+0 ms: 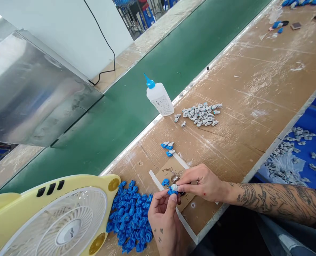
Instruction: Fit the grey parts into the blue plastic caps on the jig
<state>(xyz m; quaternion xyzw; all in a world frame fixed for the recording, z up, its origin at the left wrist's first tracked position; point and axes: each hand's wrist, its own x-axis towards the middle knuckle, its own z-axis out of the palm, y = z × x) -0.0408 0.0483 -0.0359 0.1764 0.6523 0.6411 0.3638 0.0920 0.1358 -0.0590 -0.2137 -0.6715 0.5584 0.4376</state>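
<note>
Between thumb and finger, my left hand (164,213) grips a small blue plastic part (172,190). My right hand (202,181) pinches a small grey-white part (174,186) that touches the blue one or sits in it. Both hands meet over a piece of cardboard (164,169) edged with white tape. Beside the fingers on that cardboard lies one loose blue part (165,182), and a dark shiny round thing (175,177) is partly hidden by my right hand. Several joined blue and grey parts (168,147) rest just beyond the cardboard.
Left of my hands is a heap of blue parts (131,217) against a yellow fan (53,220). Farther off are a pile of grey parts (200,114) and a white bottle (160,99) with a blue nozzle. A green belt (120,117) runs behind; blue bins (312,121) stand at right.
</note>
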